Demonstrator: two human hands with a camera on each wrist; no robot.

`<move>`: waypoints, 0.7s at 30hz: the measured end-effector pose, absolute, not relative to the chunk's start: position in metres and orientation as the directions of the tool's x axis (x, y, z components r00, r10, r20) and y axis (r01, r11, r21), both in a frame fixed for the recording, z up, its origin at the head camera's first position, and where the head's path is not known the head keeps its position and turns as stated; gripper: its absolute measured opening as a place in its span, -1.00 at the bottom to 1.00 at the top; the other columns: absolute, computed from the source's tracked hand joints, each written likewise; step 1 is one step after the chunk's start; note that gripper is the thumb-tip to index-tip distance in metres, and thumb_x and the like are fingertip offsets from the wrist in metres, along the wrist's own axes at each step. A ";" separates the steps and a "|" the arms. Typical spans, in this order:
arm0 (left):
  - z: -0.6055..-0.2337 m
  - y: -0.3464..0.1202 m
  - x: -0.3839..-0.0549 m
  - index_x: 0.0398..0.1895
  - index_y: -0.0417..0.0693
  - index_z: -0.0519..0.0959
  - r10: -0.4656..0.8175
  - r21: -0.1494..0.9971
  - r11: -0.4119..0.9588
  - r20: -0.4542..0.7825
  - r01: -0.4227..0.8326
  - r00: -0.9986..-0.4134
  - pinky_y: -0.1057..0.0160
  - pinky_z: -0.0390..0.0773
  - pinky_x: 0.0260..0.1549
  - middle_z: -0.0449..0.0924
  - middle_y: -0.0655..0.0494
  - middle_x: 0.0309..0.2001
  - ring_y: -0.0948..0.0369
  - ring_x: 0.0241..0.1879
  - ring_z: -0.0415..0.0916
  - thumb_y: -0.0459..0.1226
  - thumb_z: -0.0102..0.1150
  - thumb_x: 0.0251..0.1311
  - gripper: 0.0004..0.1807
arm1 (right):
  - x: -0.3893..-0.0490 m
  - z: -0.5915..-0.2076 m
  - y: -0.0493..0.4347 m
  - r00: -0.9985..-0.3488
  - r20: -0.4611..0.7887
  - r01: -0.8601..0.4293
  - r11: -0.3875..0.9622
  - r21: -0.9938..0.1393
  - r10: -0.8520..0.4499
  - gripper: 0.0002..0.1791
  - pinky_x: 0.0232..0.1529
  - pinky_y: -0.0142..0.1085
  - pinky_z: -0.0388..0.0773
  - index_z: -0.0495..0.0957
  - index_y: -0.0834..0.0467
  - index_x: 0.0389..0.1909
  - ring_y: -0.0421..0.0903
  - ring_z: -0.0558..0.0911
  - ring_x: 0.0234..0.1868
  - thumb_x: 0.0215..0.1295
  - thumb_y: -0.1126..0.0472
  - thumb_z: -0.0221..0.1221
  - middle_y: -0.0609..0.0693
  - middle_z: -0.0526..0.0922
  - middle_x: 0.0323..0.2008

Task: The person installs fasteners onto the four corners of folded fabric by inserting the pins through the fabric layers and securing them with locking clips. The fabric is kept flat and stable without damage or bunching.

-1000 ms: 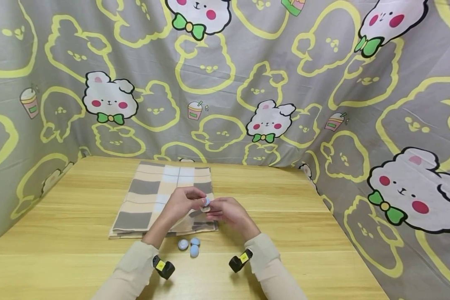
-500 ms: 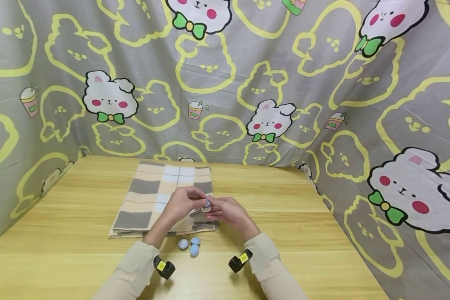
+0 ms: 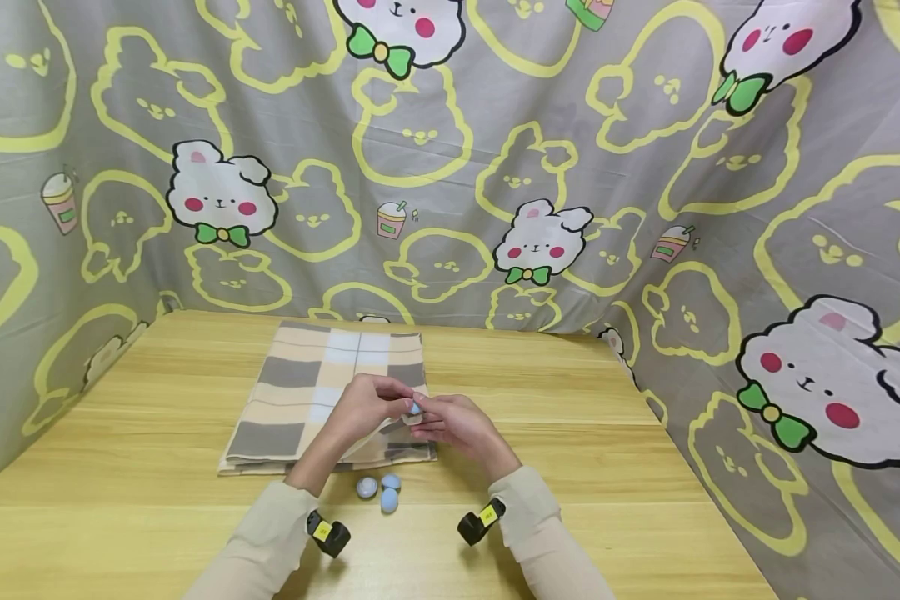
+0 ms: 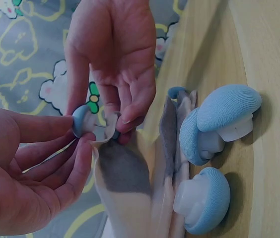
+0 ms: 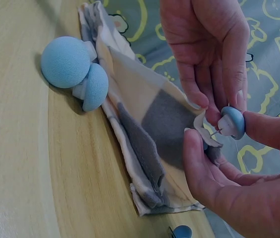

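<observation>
A folded plaid cloth (image 3: 292, 383) lies on the wooden table, one thin corner of it raised between the hands. At that corner is a blue-capped mushroom-shaped quilt pin (image 5: 234, 122), its white stem facing the cloth. A thin needle (image 5: 215, 133) spans the short gap between stem and cloth. My left hand (image 3: 363, 406) pinches the cap, thumb and finger around its edge. From the other side, my right hand (image 3: 461, 423) holds the raised corner with its fingers, its thumb against the cap. A bit of blue (image 5: 205, 146) shows beneath the corner, mostly hidden by fingers.
Three blue and white mushroom-shaped pieces (image 4: 209, 201) lie on the table (image 3: 435, 533) in front of the cloth. Another small blue piece (image 5: 182, 231) shows by the cloth's right front end. A patterned curtain (image 3: 442, 167) surrounds the table's back and sides.
The hands stay nearly in place while the fingers shift slightly about the pin. The right thumb has moved up over the cap, covering more of it.
</observation>
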State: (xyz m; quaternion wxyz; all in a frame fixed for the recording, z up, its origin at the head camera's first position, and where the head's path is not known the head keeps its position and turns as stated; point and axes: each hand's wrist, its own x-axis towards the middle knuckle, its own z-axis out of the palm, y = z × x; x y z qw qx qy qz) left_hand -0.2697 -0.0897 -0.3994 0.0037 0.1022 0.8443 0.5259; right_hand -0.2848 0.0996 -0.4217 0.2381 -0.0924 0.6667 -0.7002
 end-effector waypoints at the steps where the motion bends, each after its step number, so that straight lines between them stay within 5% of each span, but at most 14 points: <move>1: -0.399 -0.090 -0.269 -0.16 -0.10 0.77 0.176 0.889 0.426 0.101 0.169 -0.979 0.10 0.65 -0.10 0.79 0.04 -0.18 0.21 -0.23 0.70 -0.31 0.34 0.25 -0.86 | -0.285 -0.422 0.100 -0.869 -0.189 0.213 -0.002 -0.977 -0.457 -0.52 0.05 -0.23 0.67 0.47 0.49 0.18 -0.10 0.74 -0.16 0.56 0.12 0.06 0.01 0.74 -0.24; 21: -0.401 -0.087 -0.267 -0.19 -0.07 0.78 0.173 0.885 0.436 0.094 0.162 -0.980 0.17 0.66 -0.25 0.79 0.07 -0.20 0.20 -0.25 0.71 -0.29 0.36 0.24 -0.88 | -0.281 -0.421 0.100 -0.889 -0.164 0.210 -0.063 -0.976 -0.427 -0.59 -0.09 -0.34 0.69 0.47 0.55 0.14 -0.18 0.73 -0.30 0.51 0.26 0.08 -0.01 0.73 -0.30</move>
